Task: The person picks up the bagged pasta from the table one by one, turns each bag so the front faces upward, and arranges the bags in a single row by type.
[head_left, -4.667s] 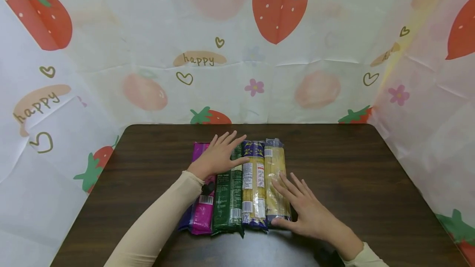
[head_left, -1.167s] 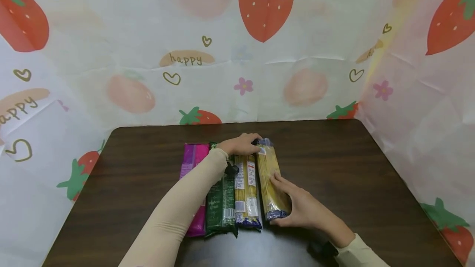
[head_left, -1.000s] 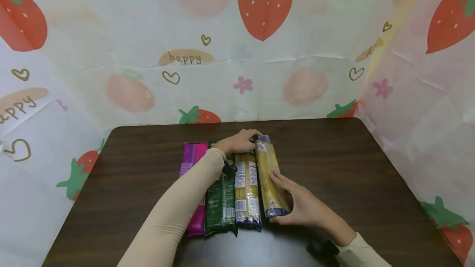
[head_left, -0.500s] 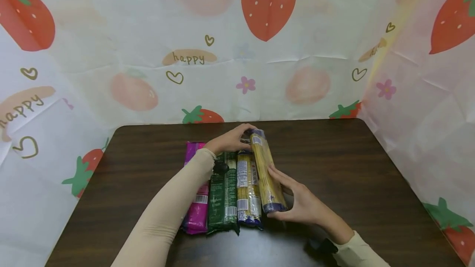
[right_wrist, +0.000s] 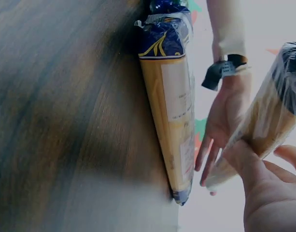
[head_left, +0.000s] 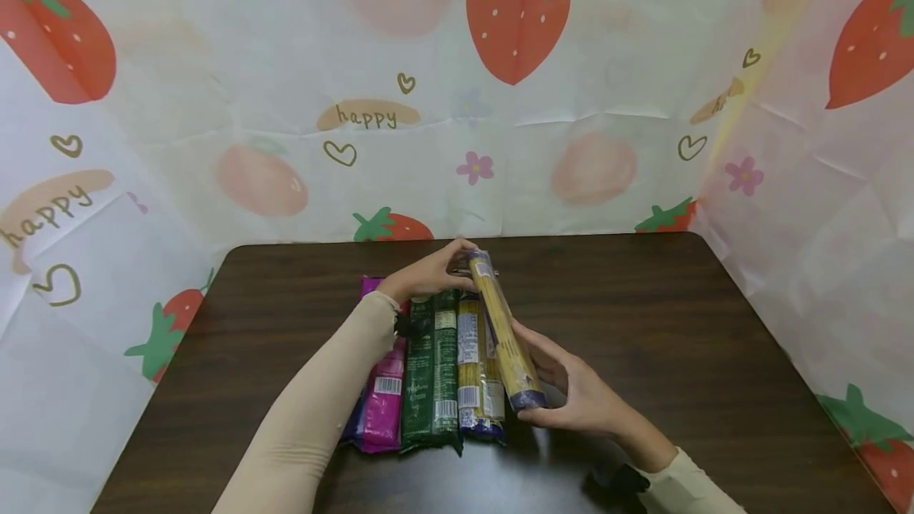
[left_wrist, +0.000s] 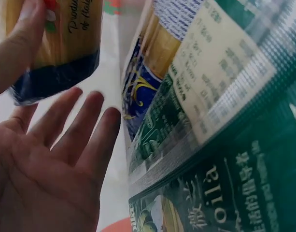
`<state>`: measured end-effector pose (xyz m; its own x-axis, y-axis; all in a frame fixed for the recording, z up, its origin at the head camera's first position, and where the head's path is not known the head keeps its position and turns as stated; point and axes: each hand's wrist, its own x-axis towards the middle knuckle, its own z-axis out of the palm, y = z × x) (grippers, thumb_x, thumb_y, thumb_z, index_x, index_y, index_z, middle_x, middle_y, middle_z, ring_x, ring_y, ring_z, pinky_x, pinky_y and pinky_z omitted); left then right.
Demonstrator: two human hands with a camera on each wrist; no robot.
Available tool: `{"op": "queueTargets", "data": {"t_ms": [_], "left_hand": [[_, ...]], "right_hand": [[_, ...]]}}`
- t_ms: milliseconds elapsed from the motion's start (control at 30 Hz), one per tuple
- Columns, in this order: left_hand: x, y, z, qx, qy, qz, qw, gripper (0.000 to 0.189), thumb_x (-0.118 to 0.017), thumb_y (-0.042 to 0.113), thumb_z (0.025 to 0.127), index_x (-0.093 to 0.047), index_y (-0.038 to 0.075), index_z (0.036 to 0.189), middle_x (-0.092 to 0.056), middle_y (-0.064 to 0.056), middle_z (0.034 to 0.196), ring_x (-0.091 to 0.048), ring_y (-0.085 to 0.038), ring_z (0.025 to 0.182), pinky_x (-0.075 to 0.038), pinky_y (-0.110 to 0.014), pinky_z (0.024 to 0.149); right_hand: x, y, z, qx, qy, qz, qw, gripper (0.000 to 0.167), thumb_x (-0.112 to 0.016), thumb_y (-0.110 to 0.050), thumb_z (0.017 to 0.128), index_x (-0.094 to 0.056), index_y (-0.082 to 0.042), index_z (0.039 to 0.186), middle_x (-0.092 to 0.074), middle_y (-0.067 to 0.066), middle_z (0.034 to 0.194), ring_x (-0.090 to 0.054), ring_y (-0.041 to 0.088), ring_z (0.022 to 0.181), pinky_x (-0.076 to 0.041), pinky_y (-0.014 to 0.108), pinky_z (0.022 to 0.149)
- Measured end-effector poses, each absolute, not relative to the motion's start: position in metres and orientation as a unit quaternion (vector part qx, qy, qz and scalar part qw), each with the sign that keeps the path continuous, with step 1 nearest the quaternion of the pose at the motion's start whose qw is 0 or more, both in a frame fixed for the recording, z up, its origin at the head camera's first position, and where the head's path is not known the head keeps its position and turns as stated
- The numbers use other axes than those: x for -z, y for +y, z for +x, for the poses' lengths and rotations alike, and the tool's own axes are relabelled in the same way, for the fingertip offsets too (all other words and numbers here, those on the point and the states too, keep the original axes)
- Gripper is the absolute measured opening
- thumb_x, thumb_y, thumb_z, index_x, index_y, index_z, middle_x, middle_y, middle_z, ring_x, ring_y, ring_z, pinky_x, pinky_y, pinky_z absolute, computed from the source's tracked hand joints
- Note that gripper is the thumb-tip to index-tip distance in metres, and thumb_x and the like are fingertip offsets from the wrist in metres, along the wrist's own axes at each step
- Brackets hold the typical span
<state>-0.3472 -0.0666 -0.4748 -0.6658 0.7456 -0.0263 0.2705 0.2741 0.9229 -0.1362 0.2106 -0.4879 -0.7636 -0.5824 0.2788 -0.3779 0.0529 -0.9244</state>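
Note:
Both hands hold a clear packet of spaghetti [head_left: 505, 331], turned on its narrow side and tilted, raised off the table. My left hand [head_left: 432, 270] pinches its far end; in the left wrist view the thumb lies on the packet [left_wrist: 65, 29] and the other fingers [left_wrist: 92, 130] stretch out below. My right hand [head_left: 581, 399] grips the near end between thumb and fingers, also visible in the right wrist view. Just left lies a similar spaghetti packet [head_left: 469, 371] with blue ends. Beside that are a green spaghetti packet [head_left: 432, 375] and a pink packet [head_left: 385, 411], partly hidden by the left arm.
The packets lie side by side on a dark wood table [head_left: 678, 339]. A strip of blue-purple wrapping [head_left: 353, 419] shows at the pink packet's left edge. A white sheet printed with strawberries [head_left: 517, 14] hangs behind and at both sides.
The rightmost spaghetti packet, flat at first, has been taken hold of at both ends, lifted, turned on its side and moved left. The other packets stay in their row.

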Motion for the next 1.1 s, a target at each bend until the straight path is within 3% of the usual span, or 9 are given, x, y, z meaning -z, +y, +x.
{"op": "queueTargets", "data": {"t_ms": [233,467,733,900,1100], "left_hand": [[0.477,-0.073,-0.346,-0.555,0.728,0.301,0.267,0.055,-0.069,0.004,0.105,-0.035,0.010,0.148,-0.050,-0.021,0.153,-0.053,-0.038,0.143,-0.053,-0.051,0.111],[0.478,-0.076,-0.344,-0.557,0.746,0.262,0.255,0.060,-0.069,0.014,0.107,-0.034,0.013,0.156,-0.044,-0.022,0.154,-0.064,-0.039,0.125,-0.059,-0.047,0.103],[0.478,-0.075,-0.341,-0.557,0.753,0.245,0.249,0.066,-0.072,0.019,0.105,-0.036,0.014,0.160,-0.043,-0.021,0.154,-0.065,-0.034,0.116,-0.061,-0.046,0.095],[0.477,-0.075,-0.337,-0.568,0.763,0.213,0.226,0.070,-0.074,0.022,0.104,-0.035,0.014,0.162,-0.040,-0.022,0.157,-0.061,-0.034,0.117,-0.058,-0.048,0.095],[0.477,-0.070,-0.333,-0.625,0.734,0.145,0.224,0.074,-0.076,0.024,0.102,-0.031,0.014,0.161,-0.040,-0.027,0.158,-0.061,-0.037,0.123,-0.054,-0.051,0.105]], "right_hand": [[0.488,0.214,-0.136,0.634,0.692,-0.339,0.071,0.094,-0.076,0.009,0.093,-0.024,-0.002,0.170,-0.020,0.028,0.174,-0.042,0.015,0.154,-0.052,0.030,0.110],[0.487,0.216,-0.138,0.654,0.681,-0.322,0.064,0.096,-0.074,0.009,0.095,-0.018,-0.005,0.172,-0.039,0.040,0.160,-0.056,0.014,0.143,-0.056,0.034,0.106],[0.486,0.217,-0.136,0.642,0.697,-0.315,0.062,0.090,-0.079,0.009,0.092,-0.031,-0.001,0.168,-0.046,0.037,0.156,-0.064,0.015,0.132,-0.061,0.036,0.099],[0.489,0.215,-0.135,0.658,0.680,-0.312,0.085,0.089,-0.078,0.010,0.092,-0.029,0.005,0.167,-0.040,0.041,0.158,-0.063,0.014,0.134,-0.060,0.037,0.100],[0.494,0.212,-0.136,0.694,0.645,-0.302,0.106,0.089,-0.074,0.013,0.094,-0.022,0.009,0.166,-0.031,0.044,0.161,-0.060,0.014,0.139,-0.058,0.037,0.102]]}}
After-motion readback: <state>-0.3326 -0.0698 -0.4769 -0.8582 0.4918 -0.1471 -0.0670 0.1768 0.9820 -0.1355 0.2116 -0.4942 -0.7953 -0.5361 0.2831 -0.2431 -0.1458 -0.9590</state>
